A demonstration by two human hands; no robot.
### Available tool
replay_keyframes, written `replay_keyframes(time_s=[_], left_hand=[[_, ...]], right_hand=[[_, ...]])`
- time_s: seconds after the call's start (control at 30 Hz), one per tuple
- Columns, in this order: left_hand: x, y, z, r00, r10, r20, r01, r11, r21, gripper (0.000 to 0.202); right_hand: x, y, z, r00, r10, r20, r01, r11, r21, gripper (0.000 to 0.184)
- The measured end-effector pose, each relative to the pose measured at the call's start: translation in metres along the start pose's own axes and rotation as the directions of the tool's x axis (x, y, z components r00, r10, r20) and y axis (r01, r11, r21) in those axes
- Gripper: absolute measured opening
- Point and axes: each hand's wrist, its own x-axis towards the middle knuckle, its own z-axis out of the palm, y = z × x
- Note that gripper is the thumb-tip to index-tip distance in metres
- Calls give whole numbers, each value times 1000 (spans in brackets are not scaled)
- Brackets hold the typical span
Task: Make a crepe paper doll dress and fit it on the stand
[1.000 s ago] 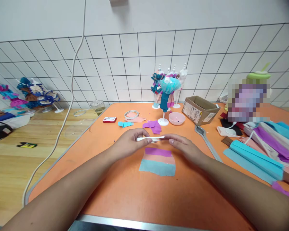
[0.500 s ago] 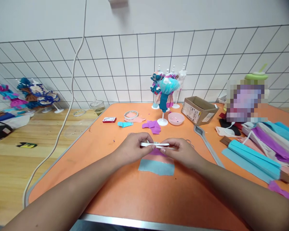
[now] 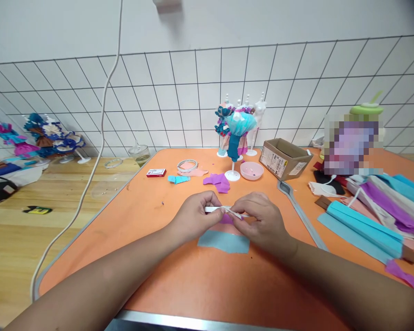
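Observation:
My left hand [image 3: 200, 212] is closed, its thumb and fingers pinching a narrow white strip [image 3: 212, 209]. At the strip's other end my right hand [image 3: 258, 217] is closed too, and there the strip looks bent and crossed over itself. Just below the hands lies a layered piece of crepe paper [image 3: 224, 242], with purple, pink and light blue bands. My hands partly cover its upper part, so I cannot tell whether the strip is attached to it.
Beyond my hands lie purple scraps [image 3: 218, 182], blue scraps [image 3: 178, 179], tape rolls [image 3: 187, 166] and a small red box [image 3: 156, 173]. Dressed mini mannequins [image 3: 240, 124], a pink bowl [image 3: 251, 171] and a cardboard box [image 3: 284, 158] stand behind. Rolled papers [image 3: 364, 227] lie right; a cable [image 3: 103, 115] hangs left.
My right hand has turned and its fingers have curled in toward my left hand. The right part of the white strip, straight before, is now bent down and crossed.

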Motion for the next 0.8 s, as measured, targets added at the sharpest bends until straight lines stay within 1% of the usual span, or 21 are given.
replay_keyframes(time_s=[0.07, 0.13, 0.2, 0.27, 0.33, 0.37, 0.4, 0.43, 0.47, 0.5, 0.53, 0.57, 0.6, 0.63, 0.67, 0.7, 0.77, 0.8], left_hand=[[-2, 4, -2, 1000, -8, 18, 9, 1000, -28, 17], [-4, 5, 0, 999, -16, 35, 17, 999, -42, 17], [-5, 4, 3, 999, -17, 36, 18, 999, -35, 16], [-2, -1, 4, 1000, 0, 22, 0, 1000, -5, 16], [6, -8, -4, 999, 11, -46, -9, 998, 56, 16], [11, -13, -13, 990, 5, -141, 9, 996, 93, 17], [17, -19, -24, 968, -18, -251, 52, 990, 129, 18], [22, -24, -37, 937, -47, -346, 111, 979, 169, 19], [26, -29, -51, 925, -70, -374, 158, 965, 208, 20], [30, -34, -65, 935, -98, -340, 194, 946, 260, 24], [32, -39, -77, 946, -114, -302, 215, 920, 328, 29], [34, -44, -86, 950, -121, -287, 236, 880, 411, 31], [35, -48, -92, 953, -134, -270, 258, 827, 499, 31], [36, -53, -95, 960, -161, -229, 268, 764, 586, 29], [36, -56, -95, 962, -198, -187, 273, 702, 658, 29], [36, -60, -93, 962, -224, -154, 267, 667, 696, 29], [35, -61, -87, 961, -251, -113, 251, 630, 735, 30], [33, -59, -83, 964, -235, -126, 247, 611, 752, 34]], right_hand=[[0, 1, 0, 992, -98, -80, 96, 995, -18, 10], [0, 2, 1, 974, -176, -144, 172, 984, -41, 10], [0, 2, 0, 960, -227, -163, 217, 973, -73, 13], [0, -2, -2, 958, -242, -157, 230, 969, -90, 14], [-2, -8, -6, 954, -267, -137, 258, 963, -84, 14], [-3, -12, -8, 951, -285, -123, 278, 958, -70, 14], [-4, -15, -11, 948, -304, -96, 300, 953, -48, 13], [-4, -16, -14, 949, -307, -70, 307, 952, -15, 13], [-4, -16, -16, 960, -280, -34, 281, 959, 29, 12], [-4, -14, -17, 973, -232, 23, 229, 970, 79, 12], [-3, -11, -18, 984, -158, 84, 147, 982, 120, 13], [-2, -6, -18, 988, -54, 147, 33, 989, 141, 15], [0, 0, -18, 978, 51, 203, -84, 984, 156, 17], [1, 5, -17, 953, 163, 256, -207, 965, 158, 19], [3, 11, -17, 917, 259, 304, -316, 937, 153, 21], [4, 15, -17, 880, 328, 344, -396, 906, 151, 23], [6, 20, -19, 821, 405, 403, -497, 853, 156, 25], [7, 21, -20, 804, 420, 420, -524, 835, 168, 26]])
